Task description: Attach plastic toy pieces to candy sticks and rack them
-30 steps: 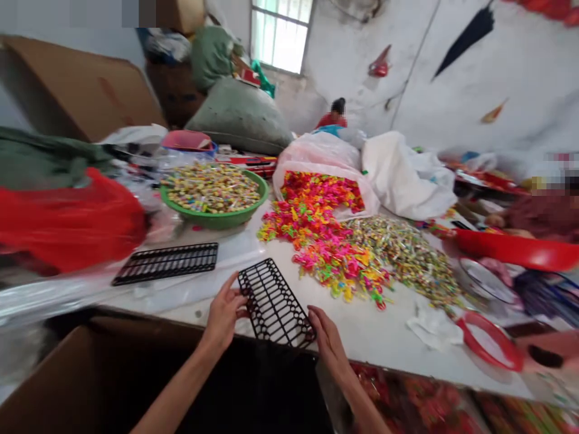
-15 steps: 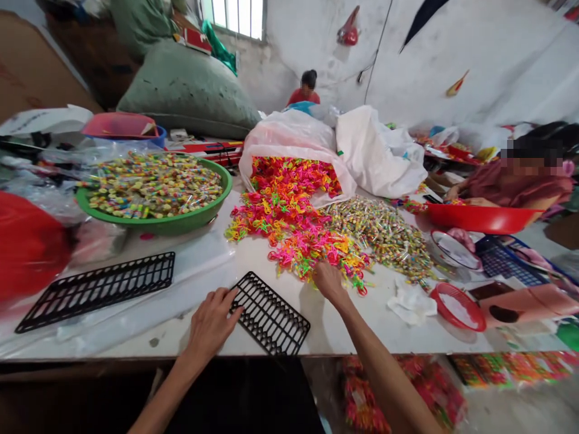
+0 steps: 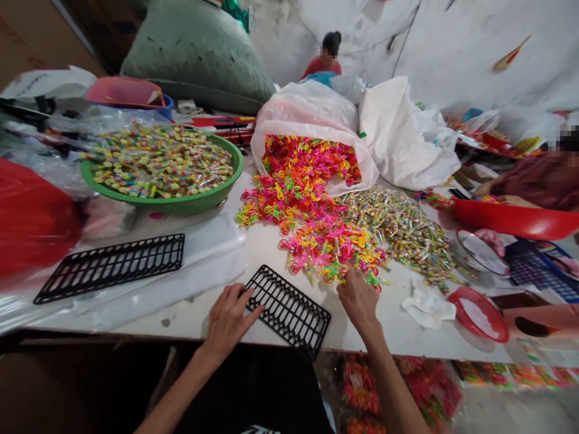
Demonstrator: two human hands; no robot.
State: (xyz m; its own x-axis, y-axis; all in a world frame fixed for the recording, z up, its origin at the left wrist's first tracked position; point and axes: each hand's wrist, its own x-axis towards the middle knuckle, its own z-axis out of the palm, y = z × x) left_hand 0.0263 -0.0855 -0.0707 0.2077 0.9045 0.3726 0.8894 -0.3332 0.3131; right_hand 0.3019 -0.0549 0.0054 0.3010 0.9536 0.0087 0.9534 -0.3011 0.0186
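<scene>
My left hand (image 3: 228,320) lies on the near left end of a small black plastic grid tray (image 3: 289,310) at the table's front edge, fingers spread flat on it. My right hand (image 3: 359,298) reaches to the near edge of a pile of neon pink, yellow and orange plastic rings (image 3: 312,223); its fingers are curled down among the pieces and what they hold is hidden. Beside that pile lies a heap of small wrapped candy tubes (image 3: 400,232).
A second, longer black grid tray (image 3: 111,267) lies on clear plastic at the left. A green basin (image 3: 181,204) holds candies. White sacks (image 3: 407,138), a red basin (image 3: 515,220), a small red sieve (image 3: 480,313) and another person's arm are at the right.
My right hand left the small tray and went out to the ring pile, then drew back to its near edge. The view has dropped and shifted; my left hand stays on the tray.
</scene>
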